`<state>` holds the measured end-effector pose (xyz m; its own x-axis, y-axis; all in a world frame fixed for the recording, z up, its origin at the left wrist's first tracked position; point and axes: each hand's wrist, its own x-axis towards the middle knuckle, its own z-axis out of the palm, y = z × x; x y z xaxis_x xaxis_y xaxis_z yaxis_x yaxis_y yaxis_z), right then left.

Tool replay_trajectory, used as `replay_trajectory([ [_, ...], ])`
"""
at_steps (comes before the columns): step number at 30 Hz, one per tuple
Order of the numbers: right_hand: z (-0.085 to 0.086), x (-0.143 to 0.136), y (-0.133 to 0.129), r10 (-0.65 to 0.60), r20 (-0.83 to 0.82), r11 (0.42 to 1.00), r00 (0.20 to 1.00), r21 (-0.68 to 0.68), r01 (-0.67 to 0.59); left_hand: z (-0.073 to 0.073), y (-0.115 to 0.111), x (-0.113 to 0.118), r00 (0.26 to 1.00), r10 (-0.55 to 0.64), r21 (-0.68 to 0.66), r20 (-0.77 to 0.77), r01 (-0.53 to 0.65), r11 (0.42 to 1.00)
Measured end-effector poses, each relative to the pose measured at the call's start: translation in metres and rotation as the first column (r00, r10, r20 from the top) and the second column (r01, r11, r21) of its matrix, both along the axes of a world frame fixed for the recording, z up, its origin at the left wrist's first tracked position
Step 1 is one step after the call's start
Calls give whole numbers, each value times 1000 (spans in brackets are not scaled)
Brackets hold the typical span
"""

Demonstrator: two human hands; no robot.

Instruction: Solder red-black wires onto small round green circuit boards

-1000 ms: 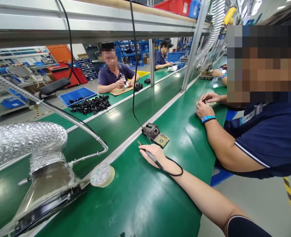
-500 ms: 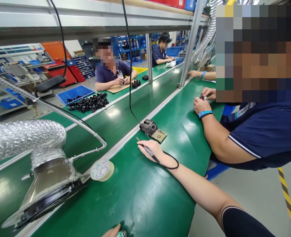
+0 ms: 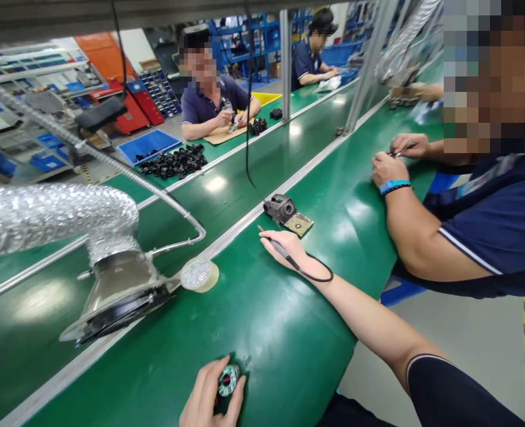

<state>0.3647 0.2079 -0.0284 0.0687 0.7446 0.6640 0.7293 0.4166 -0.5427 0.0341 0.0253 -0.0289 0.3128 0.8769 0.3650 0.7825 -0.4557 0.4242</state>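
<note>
My right hand (image 3: 298, 251) is closed around the grey handle of a soldering iron (image 3: 282, 250), its tip pointing up and left above the green bench. The iron's black cord loops over my wrist. Just beyond that hand stands a soldering iron stand (image 3: 282, 206) with a yellowish sponge tray (image 3: 298, 225). At the bottom of the view, my left hand (image 3: 206, 392) grips a small round part (image 3: 228, 379) between thumb and fingers. This part has a green ring-shaped face with a dark centre and a bit of red; its exact kind is unclear.
Left of me, a fume hood (image 3: 120, 284) hangs on a silver duct (image 3: 57, 216). A tape roll (image 3: 206, 277) lies near its edge. Co-workers sit at the right and across the line, where black parts (image 3: 177, 161) are piled beside a blue tray (image 3: 149, 146).
The view has tilted down and shifted, so more of my left hand and its round part shows. My right hand still holds the soldering iron near the stand.
</note>
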Motion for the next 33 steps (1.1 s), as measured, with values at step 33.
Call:
replay_trajectory([
  [33, -9, 0, 0, -22, 115, 1000, 993, -9, 23, 7, -2, 5, 996, -81, 26, 21, 81, 996],
])
